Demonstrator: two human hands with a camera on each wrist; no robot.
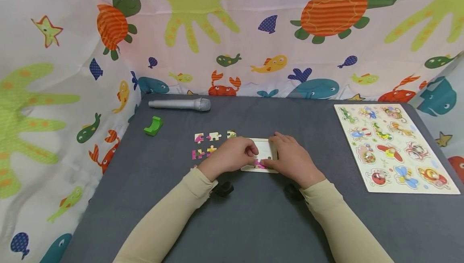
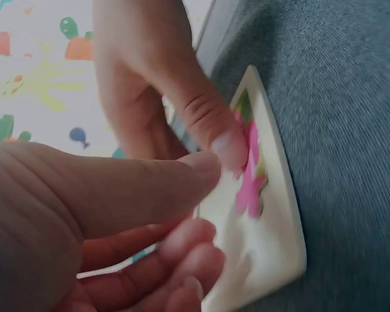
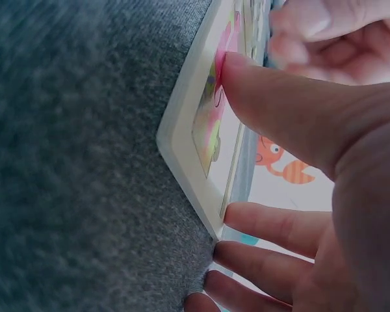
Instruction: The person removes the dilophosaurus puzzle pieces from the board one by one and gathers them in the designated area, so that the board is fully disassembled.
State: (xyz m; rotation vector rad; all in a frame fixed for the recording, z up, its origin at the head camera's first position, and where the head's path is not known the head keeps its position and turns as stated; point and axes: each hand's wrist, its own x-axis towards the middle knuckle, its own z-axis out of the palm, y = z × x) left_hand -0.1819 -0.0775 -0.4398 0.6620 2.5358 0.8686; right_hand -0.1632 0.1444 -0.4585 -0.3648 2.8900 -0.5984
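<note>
A small white puzzle tray lies on the table between the two hands. Inside its near edge sit joined pink and green jigsaw pieces. The right hand presses its thumb on the pink part of these pieces, while its other fingers touch the tray's right side. Above the tray's left part is the left hand, thumb stretched out and fingers loosely bent, with no piece showing between them. Loose jigsaw pieces lie in rows left of the tray, some partly hidden by the left hand.
A silver toy microphone lies at the back left, with a green curved block in front of it. On the right is a large animal picture board. A printed sea-animal cloth hangs behind the grey table.
</note>
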